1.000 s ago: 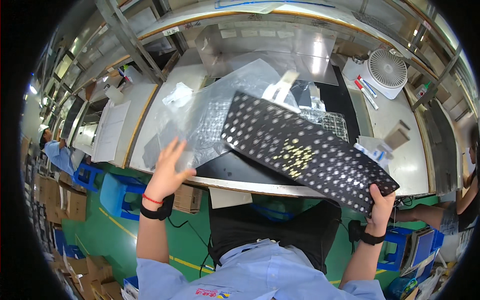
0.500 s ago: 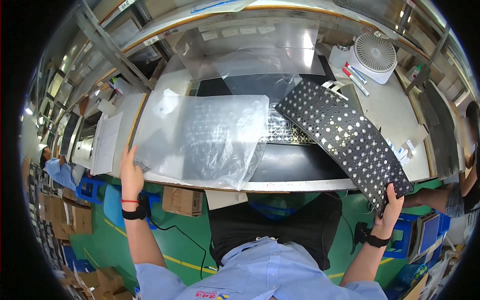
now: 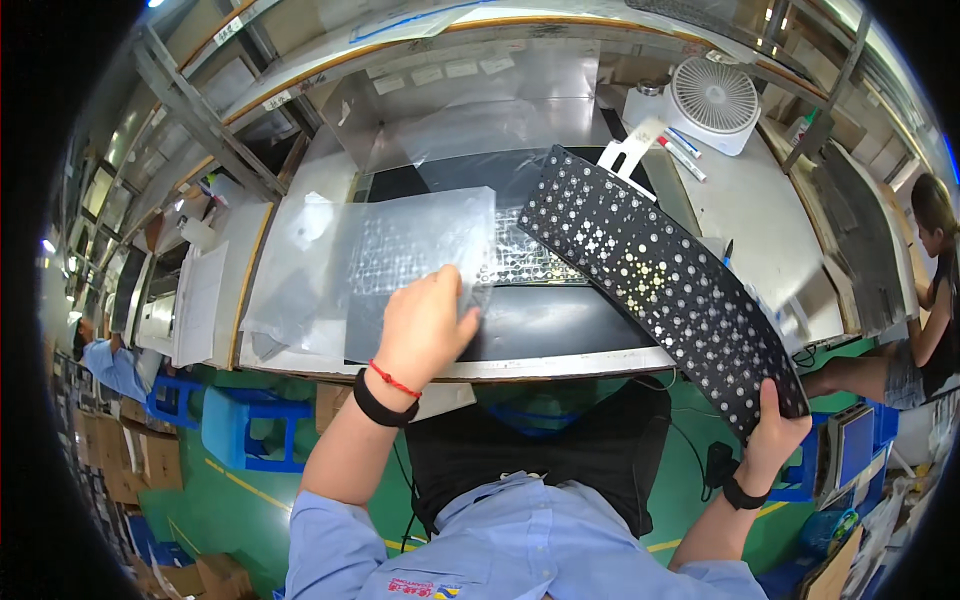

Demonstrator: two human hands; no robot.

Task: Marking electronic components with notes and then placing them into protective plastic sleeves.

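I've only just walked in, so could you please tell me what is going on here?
A person's right hand holds a long black panel dotted with shiny spots by its near end, slanting over the bench. The left hand is over the right part of a clear plastic sheet lying there; whether it touches the sheet, I cannot tell.

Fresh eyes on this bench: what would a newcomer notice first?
Probably the long black panel full of pale dots, slanting across the bench's right half, its near end in the right hand. Next, the cloudy plastic sheet to its left, with the left hand at its near right part. Then the round white fan at the far right.
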